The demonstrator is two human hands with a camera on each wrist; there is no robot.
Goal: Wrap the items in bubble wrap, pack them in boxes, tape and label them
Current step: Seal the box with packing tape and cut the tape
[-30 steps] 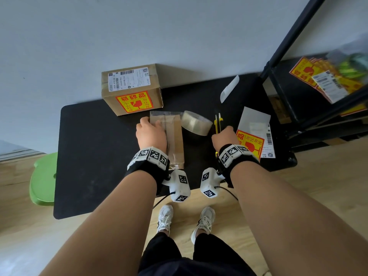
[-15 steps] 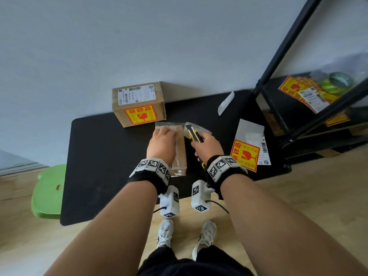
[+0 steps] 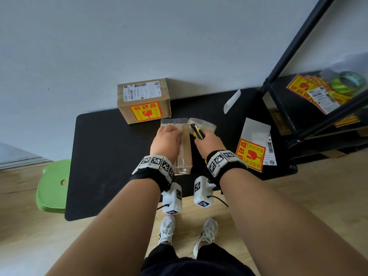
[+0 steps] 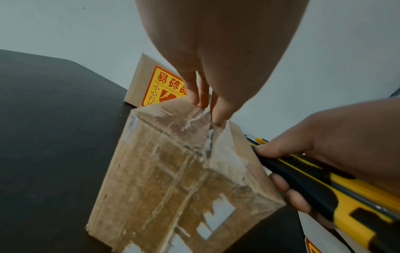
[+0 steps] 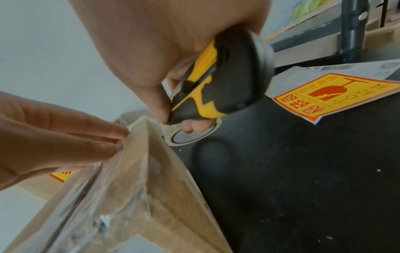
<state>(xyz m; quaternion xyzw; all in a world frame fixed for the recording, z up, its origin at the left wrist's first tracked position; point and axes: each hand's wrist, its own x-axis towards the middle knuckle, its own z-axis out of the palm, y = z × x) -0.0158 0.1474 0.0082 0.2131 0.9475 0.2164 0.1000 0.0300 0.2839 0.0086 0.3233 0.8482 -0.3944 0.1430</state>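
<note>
The narrow taped cardboard box (image 3: 184, 145) lies on the black table (image 3: 111, 156), directly in front of the labelled box (image 3: 143, 100) that stands against the wall. The left hand (image 3: 168, 139) rests on the narrow box with straight fingers (image 4: 201, 95) pressing the clear tape at its far end. The right hand (image 3: 210, 143) is curled around a yellow-and-black utility knife (image 3: 196, 130), held just beside the box's right edge, with the tape roll (image 3: 207, 125) behind it and a fragile sticker (image 3: 251, 154) lying further right.
</note>
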